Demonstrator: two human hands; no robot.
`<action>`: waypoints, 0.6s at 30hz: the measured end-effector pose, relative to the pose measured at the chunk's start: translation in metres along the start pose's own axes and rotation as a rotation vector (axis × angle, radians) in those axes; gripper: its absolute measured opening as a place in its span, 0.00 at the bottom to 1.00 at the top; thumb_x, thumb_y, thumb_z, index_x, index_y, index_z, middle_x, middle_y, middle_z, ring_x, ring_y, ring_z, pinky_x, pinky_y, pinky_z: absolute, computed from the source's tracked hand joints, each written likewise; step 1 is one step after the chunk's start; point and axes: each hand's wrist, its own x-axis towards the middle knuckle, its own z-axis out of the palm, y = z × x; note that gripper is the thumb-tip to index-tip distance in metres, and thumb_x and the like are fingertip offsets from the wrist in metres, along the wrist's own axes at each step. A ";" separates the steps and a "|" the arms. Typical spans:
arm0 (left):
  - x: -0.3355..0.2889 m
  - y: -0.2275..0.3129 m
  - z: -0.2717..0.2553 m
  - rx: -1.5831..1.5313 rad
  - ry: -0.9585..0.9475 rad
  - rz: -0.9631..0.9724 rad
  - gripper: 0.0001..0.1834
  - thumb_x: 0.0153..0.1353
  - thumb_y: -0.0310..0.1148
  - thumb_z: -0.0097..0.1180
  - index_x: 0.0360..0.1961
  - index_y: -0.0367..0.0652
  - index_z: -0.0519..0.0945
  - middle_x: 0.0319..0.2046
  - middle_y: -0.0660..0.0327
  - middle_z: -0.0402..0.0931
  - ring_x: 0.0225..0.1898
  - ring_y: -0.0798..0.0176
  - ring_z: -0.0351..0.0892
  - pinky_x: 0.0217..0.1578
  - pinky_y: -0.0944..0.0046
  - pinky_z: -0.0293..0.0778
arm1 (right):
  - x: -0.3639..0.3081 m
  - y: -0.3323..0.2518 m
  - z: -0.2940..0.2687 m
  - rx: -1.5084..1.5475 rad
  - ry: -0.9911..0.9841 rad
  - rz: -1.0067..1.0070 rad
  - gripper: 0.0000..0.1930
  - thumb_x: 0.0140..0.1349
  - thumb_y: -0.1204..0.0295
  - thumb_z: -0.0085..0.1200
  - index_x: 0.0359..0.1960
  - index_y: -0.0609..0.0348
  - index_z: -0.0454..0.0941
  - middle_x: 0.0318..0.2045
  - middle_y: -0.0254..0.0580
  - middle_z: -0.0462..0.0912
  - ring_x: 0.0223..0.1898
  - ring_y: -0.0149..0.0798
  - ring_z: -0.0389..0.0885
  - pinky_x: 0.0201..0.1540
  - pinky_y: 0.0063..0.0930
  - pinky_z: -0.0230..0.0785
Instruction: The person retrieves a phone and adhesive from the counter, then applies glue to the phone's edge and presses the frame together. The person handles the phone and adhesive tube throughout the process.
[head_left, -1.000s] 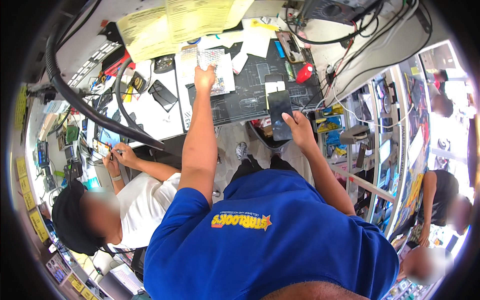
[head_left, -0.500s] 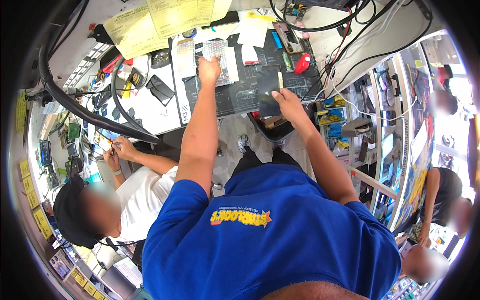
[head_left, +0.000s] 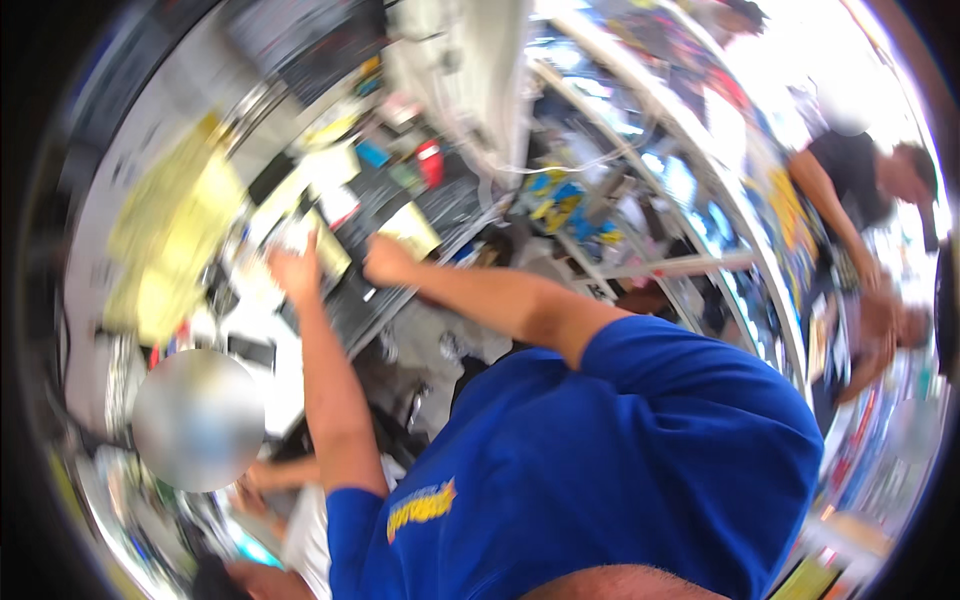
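Observation:
Motion blur smears the view. My left hand (head_left: 295, 268) is over the worktop, at a whitish, see-through wrapping (head_left: 272, 245) that looks like bubble wrap. Its thumb points up; blur hides whether its fingers grip the wrapping. To its right, my right hand (head_left: 390, 262) is closed in a fist above the dark work mat (head_left: 370, 310). A yellow paper slip (head_left: 412, 228) shows just beyond that fist; what the fingers hold is hidden. Between my hands lies another yellowish slip (head_left: 333, 252).
A red bottle-like object (head_left: 429, 163) and a blue item (head_left: 373, 152) are at the mat's far side. Large yellow sheets (head_left: 175, 230) hang at the left. A dark phone (head_left: 251, 350) lies on the white worktop. A co-worker's arm (head_left: 285, 472) is at lower left; shelves (head_left: 600, 190) stand at right.
The whole view has turned and blurred. My right hand has come closer to my left and is now a fist; the dark flat sheet it held is no longer discernible.

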 end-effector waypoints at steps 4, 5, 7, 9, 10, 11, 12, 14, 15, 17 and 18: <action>-0.009 0.031 -0.010 0.268 -0.097 -0.171 0.64 0.50 0.68 0.70 0.80 0.53 0.51 0.78 0.44 0.49 0.76 0.38 0.56 0.68 0.33 0.61 | -0.029 -0.030 -0.040 -0.092 -0.008 -0.142 0.28 0.65 0.65 0.58 0.59 0.79 0.72 0.56 0.70 0.77 0.59 0.62 0.78 0.62 0.47 0.71; -0.007 0.037 -0.010 0.261 -0.090 -0.147 0.62 0.52 0.66 0.69 0.80 0.53 0.50 0.79 0.46 0.49 0.76 0.38 0.55 0.69 0.33 0.59 | -0.034 -0.026 -0.053 -0.039 0.006 -0.214 0.28 0.67 0.64 0.57 0.60 0.77 0.73 0.55 0.67 0.79 0.58 0.60 0.79 0.61 0.47 0.71; -0.012 0.035 -0.010 0.219 -0.061 -0.140 0.61 0.55 0.67 0.66 0.81 0.51 0.49 0.79 0.47 0.48 0.79 0.40 0.49 0.72 0.34 0.52 | -0.068 -0.034 -0.105 0.125 -0.056 -0.266 0.21 0.69 0.61 0.57 0.55 0.66 0.81 0.50 0.59 0.85 0.53 0.56 0.83 0.57 0.46 0.75; -0.018 0.041 -0.028 0.143 0.028 -0.064 0.59 0.58 0.68 0.63 0.80 0.45 0.52 0.79 0.46 0.48 0.79 0.41 0.49 0.74 0.37 0.51 | -0.119 -0.042 -0.181 0.249 0.069 -0.287 0.14 0.69 0.64 0.58 0.48 0.58 0.87 0.43 0.51 0.88 0.47 0.51 0.87 0.52 0.44 0.78; -0.025 0.041 -0.039 0.027 0.106 0.050 0.55 0.62 0.65 0.62 0.79 0.43 0.54 0.79 0.45 0.49 0.78 0.42 0.51 0.74 0.39 0.51 | -0.139 -0.027 -0.207 0.362 0.323 -0.334 0.10 0.68 0.68 0.60 0.46 0.55 0.88 0.40 0.48 0.90 0.44 0.47 0.88 0.50 0.41 0.80; -0.037 0.030 -0.057 -0.077 0.195 0.136 0.51 0.65 0.61 0.60 0.77 0.40 0.57 0.78 0.45 0.50 0.77 0.42 0.52 0.74 0.41 0.51 | -0.166 -0.030 -0.254 0.361 0.463 -0.319 0.09 0.67 0.68 0.60 0.42 0.58 0.87 0.42 0.47 0.89 0.42 0.53 0.87 0.50 0.44 0.79; -0.053 0.041 -0.072 -0.199 0.180 0.131 0.45 0.68 0.56 0.59 0.76 0.38 0.60 0.76 0.44 0.53 0.76 0.42 0.54 0.74 0.43 0.53 | -0.174 -0.002 -0.291 0.136 0.776 -0.261 0.09 0.65 0.68 0.61 0.43 0.57 0.87 0.44 0.46 0.89 0.44 0.48 0.87 0.51 0.41 0.78; -0.097 0.056 -0.110 -0.376 0.169 0.085 0.36 0.72 0.47 0.58 0.73 0.37 0.64 0.72 0.44 0.59 0.73 0.43 0.58 0.72 0.45 0.56 | -0.183 0.082 -0.389 0.149 1.164 -0.145 0.16 0.62 0.66 0.65 0.50 0.57 0.85 0.46 0.48 0.88 0.49 0.50 0.84 0.51 0.42 0.77; -0.120 0.058 -0.123 -0.435 0.162 0.049 0.32 0.74 0.43 0.57 0.71 0.37 0.66 0.70 0.45 0.61 0.72 0.43 0.61 0.71 0.45 0.58 | -0.198 0.101 -0.438 -0.287 1.364 0.034 0.22 0.64 0.57 0.65 0.52 0.61 0.83 0.49 0.55 0.86 0.53 0.54 0.83 0.56 0.47 0.74; -0.158 0.064 -0.132 -0.580 0.081 0.041 0.30 0.73 0.44 0.57 0.69 0.38 0.68 0.67 0.47 0.63 0.67 0.48 0.65 0.67 0.48 0.63 | -0.223 0.143 -0.495 -0.586 1.369 0.604 0.47 0.59 0.34 0.62 0.59 0.72 0.75 0.51 0.59 0.85 0.56 0.58 0.81 0.62 0.48 0.71; -0.174 0.071 -0.133 -0.608 0.029 0.044 0.30 0.74 0.44 0.57 0.69 0.38 0.69 0.67 0.48 0.64 0.66 0.49 0.66 0.65 0.49 0.64 | -0.229 0.155 -0.511 -0.584 1.213 0.720 0.49 0.56 0.31 0.61 0.60 0.70 0.74 0.53 0.58 0.85 0.56 0.57 0.82 0.61 0.46 0.72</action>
